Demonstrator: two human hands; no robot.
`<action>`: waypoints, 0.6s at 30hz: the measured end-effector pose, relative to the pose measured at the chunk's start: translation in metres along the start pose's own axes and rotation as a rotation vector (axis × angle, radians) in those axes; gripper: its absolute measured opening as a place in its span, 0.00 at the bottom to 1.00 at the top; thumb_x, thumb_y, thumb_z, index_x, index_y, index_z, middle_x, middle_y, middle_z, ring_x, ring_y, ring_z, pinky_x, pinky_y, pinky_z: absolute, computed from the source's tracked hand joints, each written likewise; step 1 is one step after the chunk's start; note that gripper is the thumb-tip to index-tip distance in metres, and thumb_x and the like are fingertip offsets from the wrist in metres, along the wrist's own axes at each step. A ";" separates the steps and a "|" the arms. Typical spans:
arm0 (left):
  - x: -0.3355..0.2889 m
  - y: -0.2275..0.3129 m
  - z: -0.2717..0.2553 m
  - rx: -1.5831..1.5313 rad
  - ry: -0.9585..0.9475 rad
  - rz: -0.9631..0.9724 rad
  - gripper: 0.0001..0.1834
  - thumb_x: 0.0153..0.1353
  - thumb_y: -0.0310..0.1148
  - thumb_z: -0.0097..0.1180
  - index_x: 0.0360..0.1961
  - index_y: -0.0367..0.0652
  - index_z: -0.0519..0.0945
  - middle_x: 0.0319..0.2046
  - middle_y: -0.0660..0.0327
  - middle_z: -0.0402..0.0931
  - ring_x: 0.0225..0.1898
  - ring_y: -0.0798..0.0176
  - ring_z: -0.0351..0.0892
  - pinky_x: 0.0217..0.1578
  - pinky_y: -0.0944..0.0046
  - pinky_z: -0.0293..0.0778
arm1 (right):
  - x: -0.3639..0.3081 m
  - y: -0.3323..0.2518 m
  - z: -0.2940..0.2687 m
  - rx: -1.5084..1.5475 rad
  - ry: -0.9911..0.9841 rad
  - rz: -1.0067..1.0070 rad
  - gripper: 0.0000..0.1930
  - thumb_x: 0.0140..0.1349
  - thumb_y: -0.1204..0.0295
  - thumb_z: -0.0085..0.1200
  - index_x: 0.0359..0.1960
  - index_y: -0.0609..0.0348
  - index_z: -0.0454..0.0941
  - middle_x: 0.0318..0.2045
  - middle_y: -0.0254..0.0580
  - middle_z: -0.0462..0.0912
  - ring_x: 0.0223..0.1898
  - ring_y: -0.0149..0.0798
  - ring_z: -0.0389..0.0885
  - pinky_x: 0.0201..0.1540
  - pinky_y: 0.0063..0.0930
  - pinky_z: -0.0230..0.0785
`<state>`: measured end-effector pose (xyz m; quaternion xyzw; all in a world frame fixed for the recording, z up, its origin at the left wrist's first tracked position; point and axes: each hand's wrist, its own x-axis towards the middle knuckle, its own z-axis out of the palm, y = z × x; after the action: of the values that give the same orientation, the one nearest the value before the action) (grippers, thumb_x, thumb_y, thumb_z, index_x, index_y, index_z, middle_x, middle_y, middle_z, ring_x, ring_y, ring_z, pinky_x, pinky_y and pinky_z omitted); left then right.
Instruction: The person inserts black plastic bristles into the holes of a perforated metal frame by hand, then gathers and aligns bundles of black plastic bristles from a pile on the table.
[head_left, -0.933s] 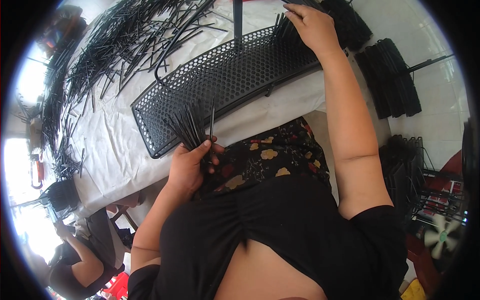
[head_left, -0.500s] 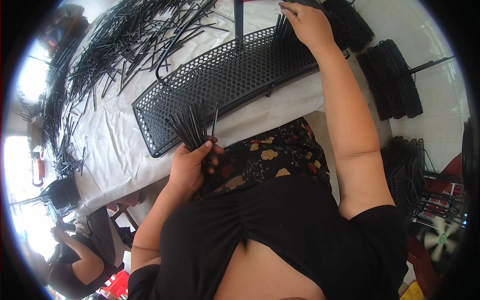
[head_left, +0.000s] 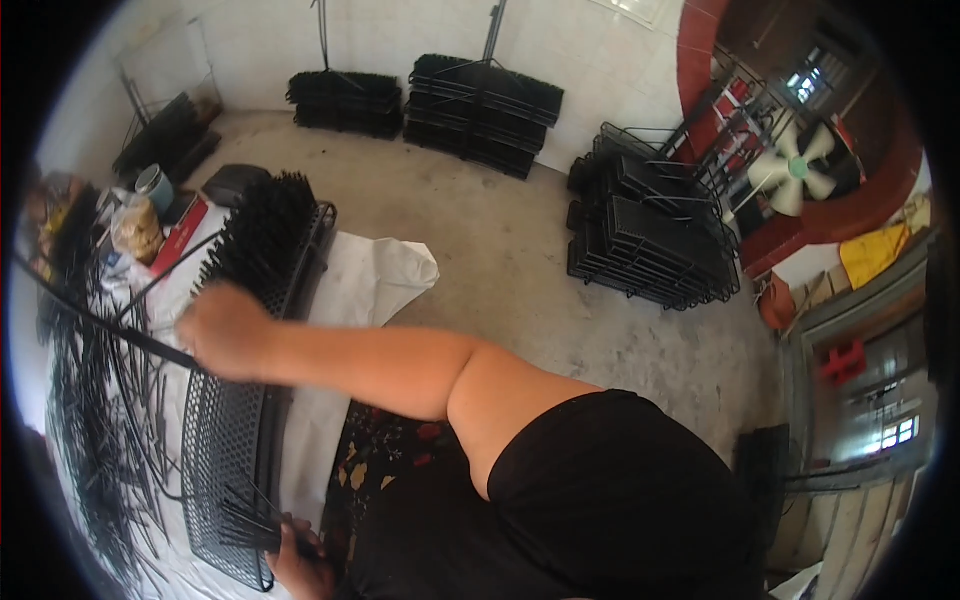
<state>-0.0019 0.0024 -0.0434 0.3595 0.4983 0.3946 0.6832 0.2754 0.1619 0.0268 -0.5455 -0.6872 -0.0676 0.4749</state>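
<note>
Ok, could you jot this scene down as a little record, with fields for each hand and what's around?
Left hand: gripping a bunch of thin black strips
Right hand: blurred, over the panel; whether it holds anything is unclear
Panel: long, black, perforated; black tufts at its far end
Table cover: white, creased
Loose strips: scattered left of the panel
Floor: black racks, stacked

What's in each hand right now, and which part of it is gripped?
The left hand holds a bundle of black strips by their near ends, the far ends fanning over the mesh panel. The right hand is too blurred to tell.
</note>
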 end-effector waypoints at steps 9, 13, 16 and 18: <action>-0.015 0.039 0.032 -0.009 0.100 -0.080 0.08 0.67 0.30 0.50 0.44 0.39 0.73 0.26 0.58 0.77 0.22 0.68 0.73 0.16 0.70 0.65 | -0.068 -0.081 -0.004 0.747 -0.491 0.330 0.22 0.46 0.66 0.64 0.44 0.60 0.80 0.34 0.52 0.81 0.37 0.51 0.81 0.42 0.41 0.73; -0.012 0.043 0.023 -0.273 -0.074 -0.358 0.15 0.67 0.28 0.49 0.54 0.35 0.70 0.31 0.56 0.76 0.28 0.66 0.74 0.18 0.72 0.63 | -0.008 -0.021 -0.046 0.237 0.049 0.263 0.20 0.53 0.66 0.64 0.46 0.60 0.75 0.32 0.51 0.82 0.34 0.49 0.83 0.38 0.41 0.74; -0.020 0.041 0.029 -0.329 -0.039 -0.272 0.15 0.68 0.29 0.48 0.54 0.36 0.70 0.34 0.56 0.76 0.31 0.64 0.74 0.22 0.70 0.65 | 0.028 0.026 -0.046 0.135 0.223 0.079 0.19 0.58 0.72 0.60 0.50 0.55 0.71 0.28 0.54 0.81 0.31 0.56 0.82 0.33 0.42 0.74; -0.020 0.039 0.013 -0.418 -0.058 -0.303 0.17 0.69 0.30 0.47 0.57 0.39 0.70 0.40 0.54 0.78 0.37 0.61 0.78 0.28 0.65 0.73 | 0.039 0.034 -0.034 0.060 0.180 -0.006 0.17 0.58 0.72 0.61 0.50 0.53 0.74 0.28 0.48 0.82 0.30 0.48 0.82 0.34 0.35 0.73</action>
<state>-0.0003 0.0002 0.0022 0.1429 0.4340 0.3718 0.8081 0.3244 0.1816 0.0590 -0.5208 -0.6452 -0.0972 0.5506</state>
